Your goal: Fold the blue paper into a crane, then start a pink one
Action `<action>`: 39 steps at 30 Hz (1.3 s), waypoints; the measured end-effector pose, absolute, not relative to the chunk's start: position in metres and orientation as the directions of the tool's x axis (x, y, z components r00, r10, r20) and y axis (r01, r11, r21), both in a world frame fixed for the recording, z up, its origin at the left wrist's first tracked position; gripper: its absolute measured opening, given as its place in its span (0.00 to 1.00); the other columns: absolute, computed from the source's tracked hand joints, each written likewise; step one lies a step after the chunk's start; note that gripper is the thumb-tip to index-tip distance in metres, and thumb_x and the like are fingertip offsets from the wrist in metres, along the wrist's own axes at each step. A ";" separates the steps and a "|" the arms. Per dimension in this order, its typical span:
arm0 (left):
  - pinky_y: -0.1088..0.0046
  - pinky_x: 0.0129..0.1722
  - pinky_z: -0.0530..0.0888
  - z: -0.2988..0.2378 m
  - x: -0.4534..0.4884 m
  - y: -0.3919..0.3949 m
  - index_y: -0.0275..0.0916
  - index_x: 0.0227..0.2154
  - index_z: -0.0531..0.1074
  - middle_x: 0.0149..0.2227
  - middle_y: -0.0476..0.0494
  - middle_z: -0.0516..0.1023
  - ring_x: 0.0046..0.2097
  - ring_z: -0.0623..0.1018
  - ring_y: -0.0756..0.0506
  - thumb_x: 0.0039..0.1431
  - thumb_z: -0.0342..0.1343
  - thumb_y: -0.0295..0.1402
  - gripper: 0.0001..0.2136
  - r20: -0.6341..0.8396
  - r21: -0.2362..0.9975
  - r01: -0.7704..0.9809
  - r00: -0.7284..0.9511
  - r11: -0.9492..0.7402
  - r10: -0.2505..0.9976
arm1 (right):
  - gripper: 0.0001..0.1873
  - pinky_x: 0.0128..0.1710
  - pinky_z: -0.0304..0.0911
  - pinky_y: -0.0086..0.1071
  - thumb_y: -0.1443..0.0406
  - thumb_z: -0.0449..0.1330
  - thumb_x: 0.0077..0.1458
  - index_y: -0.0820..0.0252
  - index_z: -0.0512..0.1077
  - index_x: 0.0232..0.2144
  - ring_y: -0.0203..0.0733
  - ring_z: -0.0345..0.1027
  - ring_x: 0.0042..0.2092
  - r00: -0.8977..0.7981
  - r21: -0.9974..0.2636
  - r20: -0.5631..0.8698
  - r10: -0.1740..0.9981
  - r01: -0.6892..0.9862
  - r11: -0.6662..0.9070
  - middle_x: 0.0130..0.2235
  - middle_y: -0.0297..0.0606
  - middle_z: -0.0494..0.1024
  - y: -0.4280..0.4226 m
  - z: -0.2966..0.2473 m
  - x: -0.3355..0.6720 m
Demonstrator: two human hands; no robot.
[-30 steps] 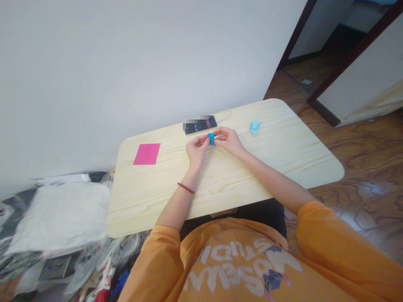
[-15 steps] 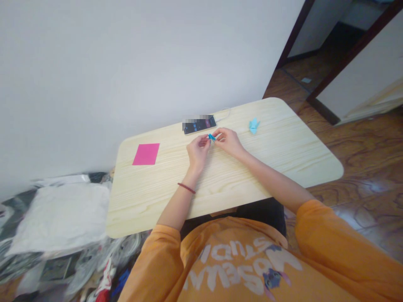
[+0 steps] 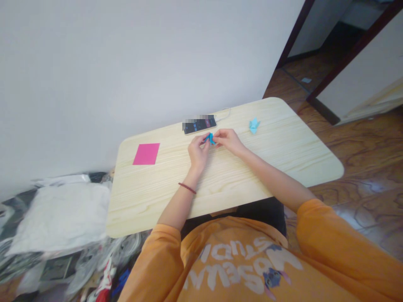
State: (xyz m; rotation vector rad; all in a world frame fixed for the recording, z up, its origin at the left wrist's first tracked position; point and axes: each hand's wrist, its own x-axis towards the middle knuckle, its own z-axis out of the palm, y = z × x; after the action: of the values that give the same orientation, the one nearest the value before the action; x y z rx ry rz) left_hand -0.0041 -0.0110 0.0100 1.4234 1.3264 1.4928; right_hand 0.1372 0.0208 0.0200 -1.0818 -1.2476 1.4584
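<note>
A small folded blue paper is pinched between my two hands over the middle of the table. My left hand grips its left side between thumb and fingers, partly covering it. At its right side, the fingertips of my right hand close on the edge. Just behind my hands lies a phone with its screen lit. A light blue folded paper figure sits to the right of my right hand. Off to the left, a square pink paper sheet lies flat.
The pale wooden table has rounded corners and stands against a white wall. A white cable runs from the phone to the table's back edge. A white cushion-like bundle and mixed items are left of the table.
The blue paper has turned and its folded parts now show more spread out. My left hand has shifted slightly right, and my right fingers have changed their hold a little.
</note>
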 end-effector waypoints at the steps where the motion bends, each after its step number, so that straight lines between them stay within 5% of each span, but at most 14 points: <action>1: 0.70 0.45 0.74 0.009 -0.004 -0.010 0.43 0.36 0.81 0.38 0.44 0.80 0.41 0.78 0.46 0.51 0.62 0.30 0.08 0.274 0.956 0.157 -0.178 -0.248 0.945 | 0.16 0.24 0.69 0.28 0.59 0.73 0.35 0.60 0.71 0.20 0.36 0.71 0.26 -0.215 -0.992 -0.059 0.975 -0.093 -0.081 0.23 0.34 0.76 0.021 0.021 0.138; 9: 0.70 0.39 0.76 0.003 -0.005 0.000 0.36 0.32 0.79 0.31 0.44 0.82 0.31 0.78 0.49 0.45 0.66 0.29 0.08 -0.011 0.992 -0.125 -0.210 -0.015 0.978 | 0.15 0.18 0.58 0.24 0.58 0.68 0.45 0.60 0.68 0.24 0.30 0.63 0.19 -0.162 -0.998 0.030 0.986 0.045 0.038 0.18 0.28 0.70 0.021 0.024 0.141; 20: 0.71 0.45 0.75 0.016 -0.006 -0.001 0.33 0.28 0.78 0.30 0.46 0.80 0.33 0.79 0.51 0.47 0.65 0.22 0.05 -0.316 0.853 -0.466 -0.104 0.235 0.943 | 0.15 0.24 0.59 0.28 0.61 0.73 0.35 0.64 0.75 0.25 0.31 0.62 0.22 -0.203 -0.991 -0.085 0.976 -0.082 -0.103 0.19 0.32 0.72 0.025 0.029 0.150; 29: 0.80 0.35 0.74 0.025 -0.006 0.000 0.32 0.28 0.77 0.25 0.48 0.78 0.26 0.76 0.55 0.56 0.57 0.20 0.06 -0.390 0.788 -0.542 -0.071 0.293 0.918 | 0.09 0.29 0.59 0.26 0.69 0.71 0.36 0.64 0.73 0.21 0.33 0.69 0.31 -0.257 -0.906 -0.194 0.947 -0.324 -0.274 0.24 0.34 0.75 0.027 0.027 0.148; 39: 0.71 0.44 0.75 0.014 -0.006 0.001 0.34 0.29 0.78 0.30 0.46 0.81 0.35 0.80 0.50 0.45 0.67 0.25 0.06 -0.251 0.883 -0.443 -0.162 0.157 0.954 | 0.14 0.31 0.62 0.27 0.68 0.74 0.30 0.63 0.72 0.21 0.35 0.72 0.31 -0.164 -0.902 -0.214 0.963 -0.346 -0.259 0.24 0.34 0.77 0.026 0.022 0.143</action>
State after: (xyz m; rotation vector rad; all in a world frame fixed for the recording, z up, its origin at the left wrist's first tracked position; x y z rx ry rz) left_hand -0.0065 0.0011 0.0137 0.6196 1.1173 1.3785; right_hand 0.1434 0.0262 0.0215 -1.0318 -0.8841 1.6300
